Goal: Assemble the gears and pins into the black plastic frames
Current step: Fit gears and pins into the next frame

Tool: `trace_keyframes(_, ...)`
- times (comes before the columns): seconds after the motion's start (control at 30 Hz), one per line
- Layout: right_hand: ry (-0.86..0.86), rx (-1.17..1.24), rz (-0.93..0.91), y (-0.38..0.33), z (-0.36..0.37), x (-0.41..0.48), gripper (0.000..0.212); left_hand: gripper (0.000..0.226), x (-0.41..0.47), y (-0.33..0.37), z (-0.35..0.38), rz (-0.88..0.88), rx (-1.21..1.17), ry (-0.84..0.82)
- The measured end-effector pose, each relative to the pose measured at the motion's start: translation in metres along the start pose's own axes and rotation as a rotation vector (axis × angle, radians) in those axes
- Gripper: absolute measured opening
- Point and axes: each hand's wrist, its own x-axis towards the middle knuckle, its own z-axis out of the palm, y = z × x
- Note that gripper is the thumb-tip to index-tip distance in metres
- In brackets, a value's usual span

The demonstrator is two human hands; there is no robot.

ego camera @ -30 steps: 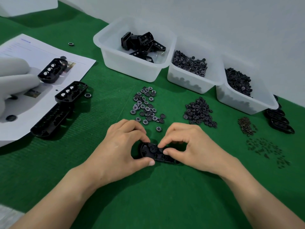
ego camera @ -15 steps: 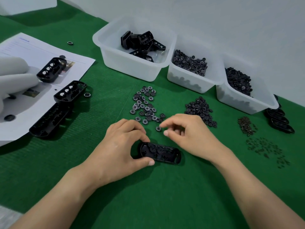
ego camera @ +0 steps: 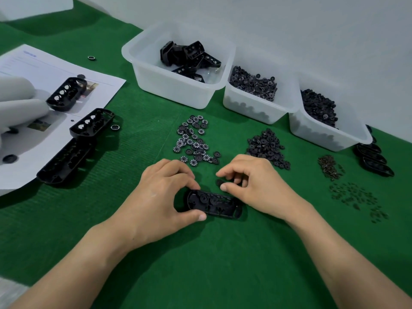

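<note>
A black plastic frame [ego camera: 215, 204] lies flat on the green mat with gears seated in it. My left hand [ego camera: 165, 195] grips its left end between thumb and fingers. My right hand [ego camera: 252, 181] hovers just above the frame's right half and pinches a small black gear [ego camera: 220, 182] between thumb and forefinger. Behind the hands lie a loose pile of white-marked gears [ego camera: 194, 141] and a pile of plain black gears [ego camera: 267, 148]. Small dark pins [ego camera: 354, 197] and brownish pins [ego camera: 330, 167] are scattered at the right.
Three translucent bins stand at the back: frames [ego camera: 178, 70], marked gears [ego camera: 254, 92], black gears [ego camera: 323, 121]. Several frames [ego camera: 91, 122] lie on and beside a white paper sheet [ego camera: 26, 70] at left, more frames [ego camera: 374, 159] at far right. A white-gloved hand [ego camera: 15, 108] is at the left edge.
My right hand left the frame, reached to the marked-gear pile, and came back toward the frame pinching a gear. My left hand has kept its hold on the frame.
</note>
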Motion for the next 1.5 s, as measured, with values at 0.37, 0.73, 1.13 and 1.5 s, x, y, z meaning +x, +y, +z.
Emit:
trace_keyframes(0.37, -0.033, -0.003, -0.137, -0.004, -0.011, -0.026, 0.012, 0.041, 0.001, -0.001, 0.001, 0.004, -0.006, 0.015)
trace_keyframes(0.73, 0.011, -0.136, -0.268, -0.009, -0.007, -0.032, 0.010, 0.042, 0.000, 0.000, 0.001, 0.002, -0.004, 0.022)
trace_keyframes(1.13, 0.041, -0.153, -0.282, -0.005, -0.003, -0.034, 0.009, 0.045, 0.000, 0.001, 0.000, -0.001, -0.003, 0.017)
trace_keyframes(1.5, 0.047, 0.030, -0.097, -0.003, -0.008, -0.037, 0.019, 0.042, 0.000, 0.001, 0.000, -0.002, -0.011, 0.019)
